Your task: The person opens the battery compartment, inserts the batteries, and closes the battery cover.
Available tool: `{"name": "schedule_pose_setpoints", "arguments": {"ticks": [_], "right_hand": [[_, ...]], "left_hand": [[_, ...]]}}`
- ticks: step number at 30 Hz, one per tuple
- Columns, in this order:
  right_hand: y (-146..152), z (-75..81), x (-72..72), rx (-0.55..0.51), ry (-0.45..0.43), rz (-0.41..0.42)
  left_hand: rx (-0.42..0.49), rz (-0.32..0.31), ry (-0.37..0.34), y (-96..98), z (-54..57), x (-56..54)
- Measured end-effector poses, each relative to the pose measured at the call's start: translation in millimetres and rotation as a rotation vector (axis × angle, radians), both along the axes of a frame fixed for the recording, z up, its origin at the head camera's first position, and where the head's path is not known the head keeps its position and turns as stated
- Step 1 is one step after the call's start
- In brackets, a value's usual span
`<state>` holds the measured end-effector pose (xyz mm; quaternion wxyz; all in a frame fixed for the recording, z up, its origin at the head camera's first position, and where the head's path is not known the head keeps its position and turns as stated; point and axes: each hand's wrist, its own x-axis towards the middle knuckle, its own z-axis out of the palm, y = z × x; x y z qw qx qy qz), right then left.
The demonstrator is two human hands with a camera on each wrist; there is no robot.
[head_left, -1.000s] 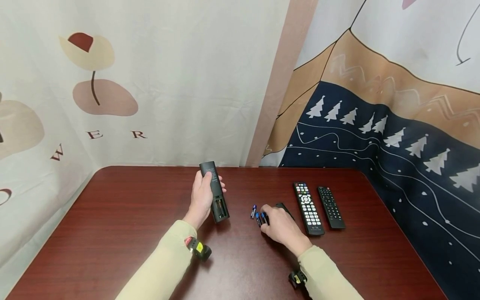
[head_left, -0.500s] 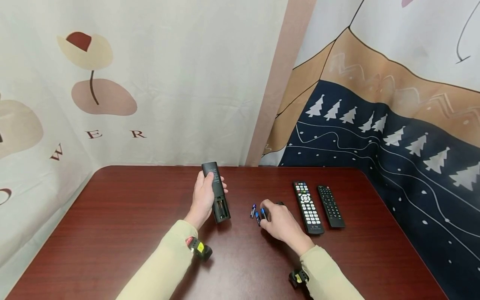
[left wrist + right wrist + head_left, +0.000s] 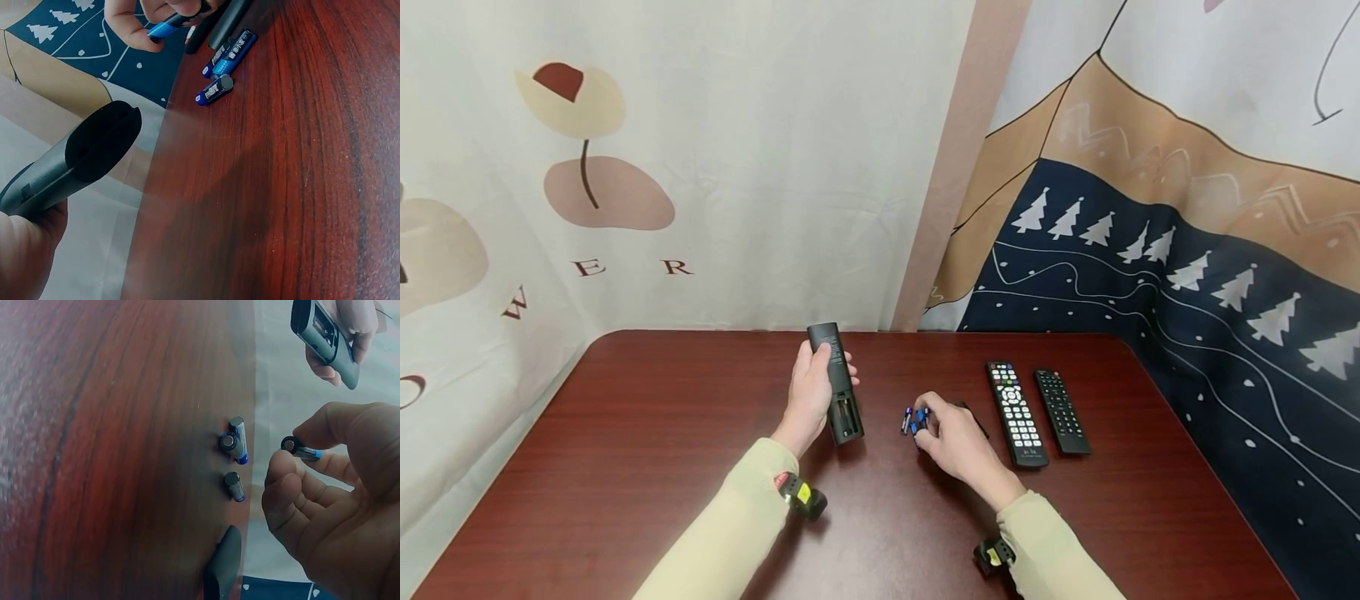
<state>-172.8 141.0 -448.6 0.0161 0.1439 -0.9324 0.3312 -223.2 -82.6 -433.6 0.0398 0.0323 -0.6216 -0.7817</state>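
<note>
My left hand (image 3: pixel 808 392) grips a black remote control (image 3: pixel 837 379), its back turned up and its battery compartment uncovered. The thumb lies along the remote's upper back. Between thumb and fingers, my right hand (image 3: pixel 958 442) pinches a blue and black battery (image 3: pixel 301 449), held off the table in the right wrist view. Below it, several loose batteries (image 3: pixel 236 53) lie close together on the table, partly hidden by the right hand in the head view. A flat dark piece (image 3: pixel 224 562) lies beside them, mostly behind the right hand from above.
To the right lie two more remotes, button side up: a larger one (image 3: pixel 1017 414) with white keys and a slimmer dark one (image 3: pixel 1062 414). The reddish-brown table (image 3: pixel 662 433) ends at a pale curtain (image 3: pixel 760 167) behind and a patterned cloth (image 3: pixel 1225 350) on the right.
The right hand has lifted slightly, and the battery in its pinch has come up and tilted. The left hand with the remote has shifted a little to the right.
</note>
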Motion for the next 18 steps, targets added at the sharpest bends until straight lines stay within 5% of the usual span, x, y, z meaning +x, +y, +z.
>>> {"name": "schedule_pose_setpoints", "arguments": {"ticks": [18], "right_hand": [[-13, 1.2, 1.9, -0.128, 0.089, -0.002]], "left_hand": [[-0.019, -0.013, 0.000, 0.7, 1.8, 1.5]]}}
